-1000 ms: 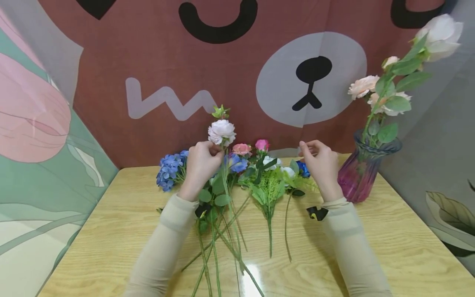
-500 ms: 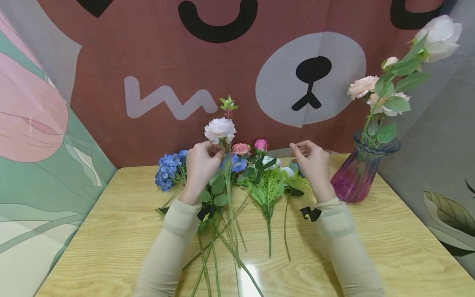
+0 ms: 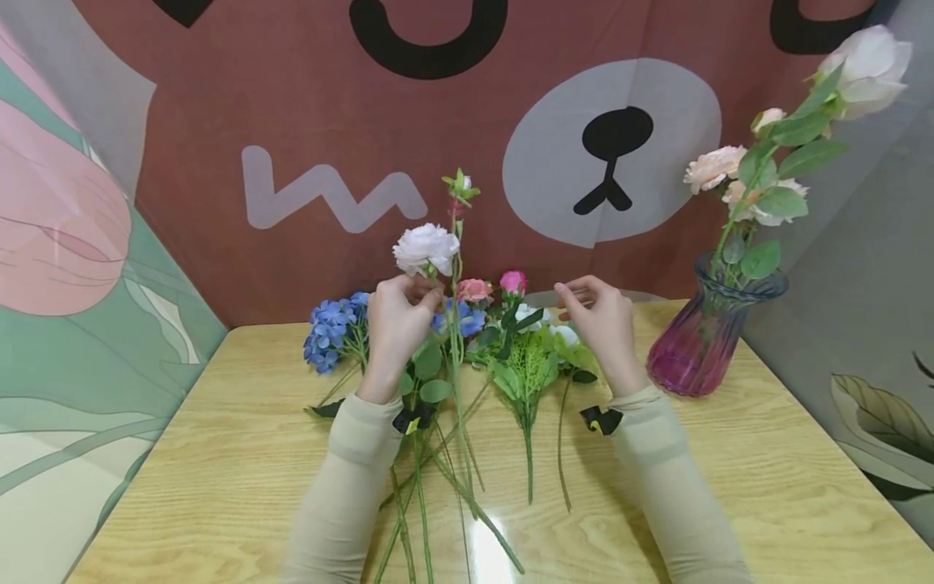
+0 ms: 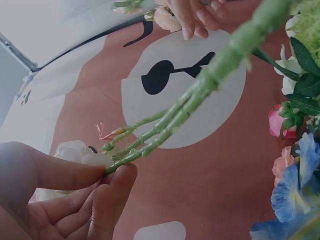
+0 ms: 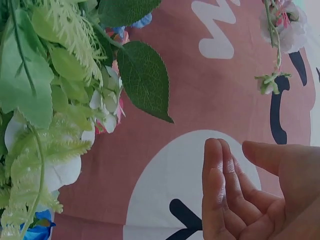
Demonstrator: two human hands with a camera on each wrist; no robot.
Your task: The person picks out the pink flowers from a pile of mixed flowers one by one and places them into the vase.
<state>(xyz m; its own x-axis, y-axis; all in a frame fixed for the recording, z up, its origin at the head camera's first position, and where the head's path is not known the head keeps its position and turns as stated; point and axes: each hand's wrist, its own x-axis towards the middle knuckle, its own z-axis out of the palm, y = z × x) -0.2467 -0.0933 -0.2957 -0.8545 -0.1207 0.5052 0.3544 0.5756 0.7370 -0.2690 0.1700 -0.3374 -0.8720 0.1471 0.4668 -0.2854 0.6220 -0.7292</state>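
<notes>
Left hand (image 3: 397, 324) is pinching the stem (image 4: 237, 47) below the white flower (image 3: 426, 249), above the tabletop (image 3: 241, 422), seemingly bending the flower from the bud (image 3: 461, 188), thus spreading the stem; right hand (image 3: 604, 324), fingers parted, holding nothing, is drawing nearer.

Both sleeved forearms (image 3: 337, 495) reached forward. Left grip (image 3: 400, 320) pinched, thumb (image 4: 70, 173) against forefinger (image 4: 121, 182); right grip (image 3: 601, 324) raised, fingers (image 5: 214, 185) nearly straight, thumb apart.

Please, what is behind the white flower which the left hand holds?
Behind the white flower, the head view shows a brown backdrop. The patch which the flower covers cannot be seen.
</notes>
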